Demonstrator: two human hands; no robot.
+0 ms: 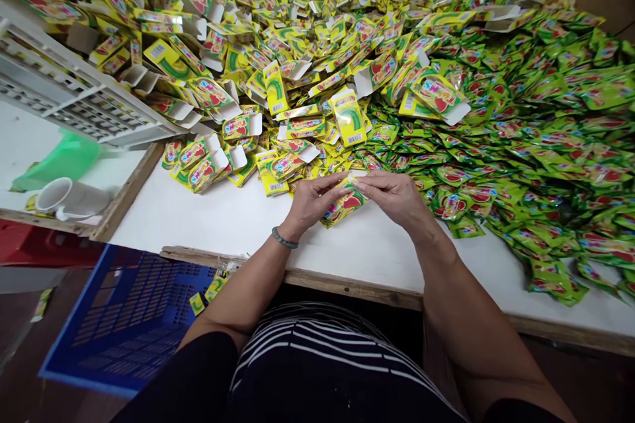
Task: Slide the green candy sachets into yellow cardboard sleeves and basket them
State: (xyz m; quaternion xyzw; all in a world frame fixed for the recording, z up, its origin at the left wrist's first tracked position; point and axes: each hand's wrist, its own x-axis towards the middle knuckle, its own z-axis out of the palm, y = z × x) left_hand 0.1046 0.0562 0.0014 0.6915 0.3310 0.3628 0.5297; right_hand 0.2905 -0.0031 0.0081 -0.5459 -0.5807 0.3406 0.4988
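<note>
Above the white table (233, 215), my left hand (315, 201) and my right hand (394, 198) meet at a small printed carton (344, 208), yellow and green with a red fruit picture. Fingers and thumb of my left hand close on its left side. My right hand pinches its upper right end, where a pale edge shows; whether that end is open I cannot tell, as the fingers partly cover it. Just beyond my hands lie many yellow cartons (347, 119), some with open white ends. Green foil packets (461, 201) are heaped to the right of my right hand.
A white plastic crate (94, 102) tips cartons onto the table at left. A white mug (74, 198) and a green plastic piece (59, 158) sit beyond a wooden strip. Below the wooden front edge (347, 283) stands a blue basket (124, 324) with several cartons.
</note>
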